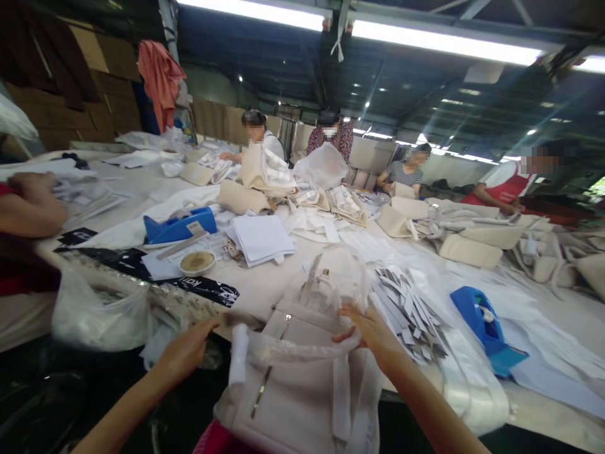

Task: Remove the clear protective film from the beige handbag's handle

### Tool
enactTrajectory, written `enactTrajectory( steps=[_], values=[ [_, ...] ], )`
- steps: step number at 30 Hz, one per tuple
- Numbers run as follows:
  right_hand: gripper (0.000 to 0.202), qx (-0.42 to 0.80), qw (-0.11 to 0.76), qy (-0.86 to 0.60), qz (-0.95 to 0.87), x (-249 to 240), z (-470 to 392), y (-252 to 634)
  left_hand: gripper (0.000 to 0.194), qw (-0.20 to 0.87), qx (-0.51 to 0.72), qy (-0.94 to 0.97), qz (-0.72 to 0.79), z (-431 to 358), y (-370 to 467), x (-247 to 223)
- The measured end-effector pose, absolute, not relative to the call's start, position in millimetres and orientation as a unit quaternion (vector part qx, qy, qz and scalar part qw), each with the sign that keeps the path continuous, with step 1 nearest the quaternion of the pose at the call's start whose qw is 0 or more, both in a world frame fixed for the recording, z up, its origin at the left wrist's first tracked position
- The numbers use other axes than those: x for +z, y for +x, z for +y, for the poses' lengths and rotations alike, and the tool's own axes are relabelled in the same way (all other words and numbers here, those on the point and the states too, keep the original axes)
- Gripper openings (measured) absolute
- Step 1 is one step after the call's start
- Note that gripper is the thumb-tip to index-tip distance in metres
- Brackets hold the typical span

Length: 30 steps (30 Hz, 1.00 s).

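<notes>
Care is best taken that the clear plastic wrap (pixel 340 277), pinched under the curled fingers of the right hand (pixel 373 331), is drawn evenly over the beige handbag (pixel 293 378) below them, while the left hand (pixel 186 353), loosely closed, steadies its near edge.

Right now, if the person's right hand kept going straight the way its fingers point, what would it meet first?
The right hand points up and left over the beige handbag. Its fingers already touch the clear plastic wrap around the bag's top, so that comes first; depth beyond is unclear.
</notes>
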State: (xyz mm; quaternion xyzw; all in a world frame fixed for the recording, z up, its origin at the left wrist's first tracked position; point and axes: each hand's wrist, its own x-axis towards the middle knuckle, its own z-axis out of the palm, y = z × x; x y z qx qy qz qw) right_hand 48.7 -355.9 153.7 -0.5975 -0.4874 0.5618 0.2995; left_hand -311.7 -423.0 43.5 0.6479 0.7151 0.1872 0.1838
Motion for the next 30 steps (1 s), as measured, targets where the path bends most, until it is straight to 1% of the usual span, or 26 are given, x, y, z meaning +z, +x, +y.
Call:
enactTrajectory(
  steps=[2, 3, 5, 7, 8, 9, 11, 12, 15, 17, 18, 19, 21, 23, 24, 27, 30],
  values=[
    [0.040, 0.557, 0.270, -0.603, -0.503, 167.4, -359.9, 50.1, 0.043, 0.168, 0.226, 0.665, 0.692, -426.7, -300.5, 70.3],
    [0.038, 0.555, 0.260, -0.599, -0.515, 174.7, -360.6, 49.1, 0.045, 0.181, 0.252, 0.680, 0.664, -429.1, -288.3, 85.1],
    [0.037, 0.543, 0.256, -0.589, -0.540, 190.3, -358.4, 44.2, 0.051, 0.259, 0.288, 0.708, 0.590, -433.9, -255.3, 112.6],
    [0.035, 0.523, 0.277, -0.582, -0.558, 207.3, -351.2, 36.6, 0.064, 0.341, 0.300, 0.734, 0.505, -436.5, -220.7, 132.6],
    [0.033, 0.513, 0.293, -0.577, -0.564, 216.2, -345.9, 32.5, 0.066, 0.375, 0.295, 0.741, 0.472, -436.2, -206.3, 139.2],
    [0.033, 0.504, 0.309, -0.572, -0.569, 225.3, -339.8, 28.6, 0.059, 0.403, 0.287, 0.745, 0.447, -434.7, -195.0, 143.8],
    [0.033, 0.489, 0.344, -0.555, -0.579, 243.8, -326.2, 22.0, 0.036, 0.457, 0.282, 0.734, 0.415, -428.3, -183.5, 150.0],
    [0.034, 0.488, 0.363, -0.539, -0.582, 253.1, -319.3, 19.3, 0.033, 0.488, 0.289, 0.717, 0.406, -423.9, -183.0, 153.2],
    [0.041, 0.529, 0.405, -0.450, -0.594, 278.1, -300.2, 11.4, 0.043, 0.557, 0.342, 0.642, 0.401, -409.3, -197.2, 171.1],
    [0.046, 0.524, 0.427, -0.405, -0.615, 289.6, -288.9, 4.1, 0.047, 0.545, 0.385, 0.613, 0.423, -401.1, -213.7, 191.3],
    [0.046, 0.486, 0.443, -0.409, -0.632, 293.3, -283.8, -0.5, 0.046, 0.527, 0.404, 0.609, 0.435, -398.1, -222.5, 203.1],
    [0.043, 0.418, 0.465, -0.427, -0.653, 295.7, -279.2, -5.7, 0.045, 0.509, 0.419, 0.606, 0.444, -396.0, -231.2, 215.3],
    [0.039, 0.229, 0.514, -0.456, -0.690, 297.6, -272.9, -17.1, 0.042, 0.486, 0.437, 0.604, 0.456, -394.5, -247.2, 239.2],
    [0.044, 0.061, 0.541, -0.439, -0.715, 298.4, -272.3, -28.9, 0.041, 0.474, 0.447, 0.604, 0.459, -395.8, -260.9, 260.1],
    [0.048, 0.009, 0.543, -0.411, -0.732, 299.2, -274.4, -34.8, 0.040, 0.469, 0.447, 0.605, 0.462, -397.0, -266.9, 269.0],
    [0.061, -0.049, 0.506, -0.294, -0.810, 303.1, -286.4, -53.2, 0.037, 0.455, 0.442, 0.606, 0.480, -400.4, -281.7, 289.4],
    [0.068, -0.057, 0.417, -0.152, -0.895, 301.7, -295.2, -73.1, 0.035, 0.470, 0.428, 0.612, 0.470, -402.3, -290.3, 300.4]
  ],
)
